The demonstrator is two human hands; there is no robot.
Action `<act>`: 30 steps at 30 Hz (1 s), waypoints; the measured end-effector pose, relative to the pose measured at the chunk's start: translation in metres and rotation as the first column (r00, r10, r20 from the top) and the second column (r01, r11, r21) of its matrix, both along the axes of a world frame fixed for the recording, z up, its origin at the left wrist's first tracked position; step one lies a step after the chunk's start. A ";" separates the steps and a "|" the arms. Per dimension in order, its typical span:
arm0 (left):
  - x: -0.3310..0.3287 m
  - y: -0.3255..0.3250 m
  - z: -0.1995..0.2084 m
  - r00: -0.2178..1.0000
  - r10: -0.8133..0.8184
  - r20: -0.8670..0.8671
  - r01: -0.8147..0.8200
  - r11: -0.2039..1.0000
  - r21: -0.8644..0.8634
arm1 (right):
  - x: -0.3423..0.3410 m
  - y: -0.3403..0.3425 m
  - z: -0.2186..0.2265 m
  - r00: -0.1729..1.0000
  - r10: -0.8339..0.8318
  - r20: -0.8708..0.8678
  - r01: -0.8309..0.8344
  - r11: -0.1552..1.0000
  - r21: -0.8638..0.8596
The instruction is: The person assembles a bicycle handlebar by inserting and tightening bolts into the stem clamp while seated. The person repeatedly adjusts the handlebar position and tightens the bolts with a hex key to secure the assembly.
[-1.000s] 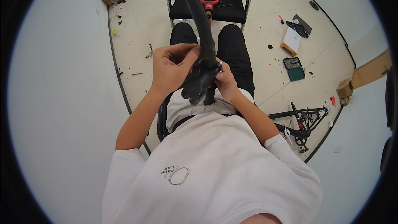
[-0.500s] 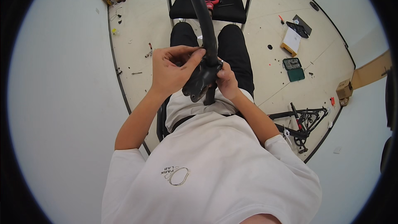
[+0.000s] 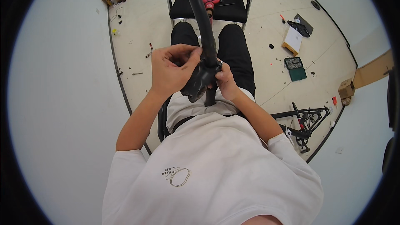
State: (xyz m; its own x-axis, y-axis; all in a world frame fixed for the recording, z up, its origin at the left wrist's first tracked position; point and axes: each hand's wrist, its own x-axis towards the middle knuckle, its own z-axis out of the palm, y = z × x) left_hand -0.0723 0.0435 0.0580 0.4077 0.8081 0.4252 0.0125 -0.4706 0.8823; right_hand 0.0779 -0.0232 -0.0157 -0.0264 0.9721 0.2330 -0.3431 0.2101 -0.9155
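Handlebar (image 3: pixel 201 14) swings slightly left; both hands stay at the stem

The left hand (image 3: pixel 171 68) has shifted a little left in the last half-second. Its thumb and forefinger are closed together at the bar's left edge; whether they pinch something small, one cannot tell.

In the middle, the black bar runs from the far side toward the lap. Its far end has moved left, baring more of the red forked part (image 3: pixel 210 2) on the far chair (image 3: pixel 178 9). The stem (image 3: pixel 204 77) remains above the lap, between the hands.

On the right, the right hand (image 3: pixel 227 84) keeps its fingers curled in a grip on the stem's clamp end, partly hidden behind it. The change seems a small repositioning: nothing has come apart, and work at this joint appears unfinished.
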 end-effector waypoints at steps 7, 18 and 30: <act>0.008 -0.004 0.001 0.996 -0.077 0.052 0.080 0.995 -0.061 | 0.012 0.006 -0.021 0.921 0.045 -0.388 -0.088 0.992 -0.093; 0.007 -0.004 -0.001 0.991 -0.129 0.030 0.132 0.983 -0.129 | 0.022 0.011 -0.023 0.747 0.255 -0.614 -0.337 0.941 -0.019; 0.007 -0.003 -0.003 0.971 -0.228 0.067 0.237 0.951 -0.201 | 0.027 0.013 -0.035 0.826 0.276 -0.491 -0.339 0.940 -0.042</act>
